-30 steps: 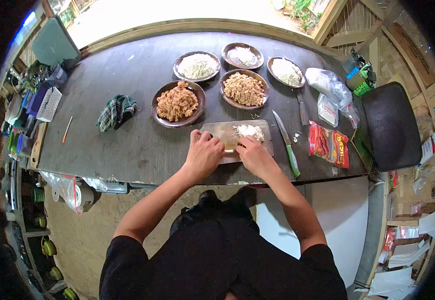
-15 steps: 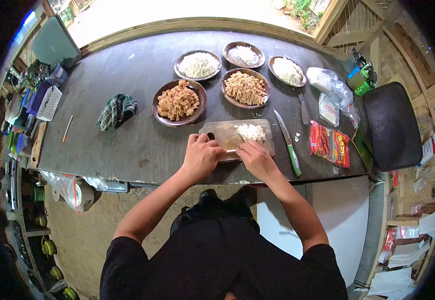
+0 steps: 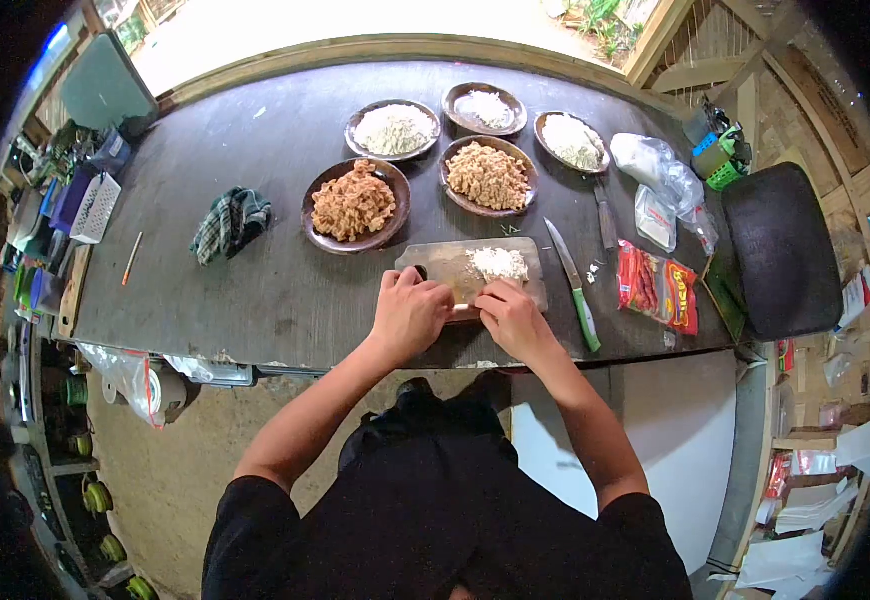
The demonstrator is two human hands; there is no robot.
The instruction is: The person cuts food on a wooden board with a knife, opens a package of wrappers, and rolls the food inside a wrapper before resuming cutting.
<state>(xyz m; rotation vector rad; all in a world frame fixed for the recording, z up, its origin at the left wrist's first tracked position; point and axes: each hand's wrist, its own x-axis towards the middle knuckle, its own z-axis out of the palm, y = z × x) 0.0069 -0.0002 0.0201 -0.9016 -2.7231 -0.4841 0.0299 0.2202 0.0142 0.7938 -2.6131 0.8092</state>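
My left hand [image 3: 411,312] and my right hand [image 3: 512,318] meet at the near edge of a cutting board [image 3: 447,262]. Between their closed fingertips lies a thin white stick-shaped piece [image 3: 462,307], its ends hidden by the fingers. A small heap of finely chopped white food [image 3: 500,264] rests on the board just beyond my right hand. To the right of the board lies a knife [image 3: 562,248] with a green handle, its blade pointing away from me.
Brown plates hold browned crumbly food [image 3: 353,202], tan pieces [image 3: 488,177] and pale shreds [image 3: 393,130]. A checked cloth [image 3: 231,226] lies left. At right are a second knife [image 3: 606,215], a red packet [image 3: 658,288] and clear plastic bags [image 3: 667,175].
Both hands stay at the board's near edge, the fingers shifting slightly around the white piece, of which less shows. The whole view has moved a little.
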